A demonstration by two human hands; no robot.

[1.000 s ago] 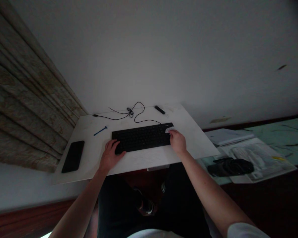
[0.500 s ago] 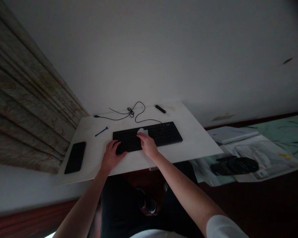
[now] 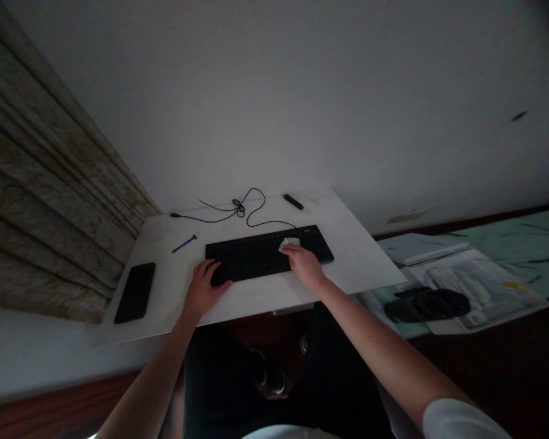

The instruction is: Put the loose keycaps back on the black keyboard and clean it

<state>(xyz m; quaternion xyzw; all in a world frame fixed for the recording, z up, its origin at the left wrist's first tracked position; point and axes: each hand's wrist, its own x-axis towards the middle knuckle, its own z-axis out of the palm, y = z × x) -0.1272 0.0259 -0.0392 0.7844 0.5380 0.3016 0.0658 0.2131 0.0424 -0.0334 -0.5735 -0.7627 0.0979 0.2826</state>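
Two hands touch a black keyboard [image 3: 251,255]: right hand [image 3: 305,267] pinches a white tissue [image 3: 289,245], left hand [image 3: 204,286] lies spread, empty.

Gap between keyboard [image 3: 268,255] and smartphone [image 3: 135,292], blue stick [image 3: 184,244] within it

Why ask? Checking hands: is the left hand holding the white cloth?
No, the right hand holds the white cloth; the left hand rests on the keyboard.
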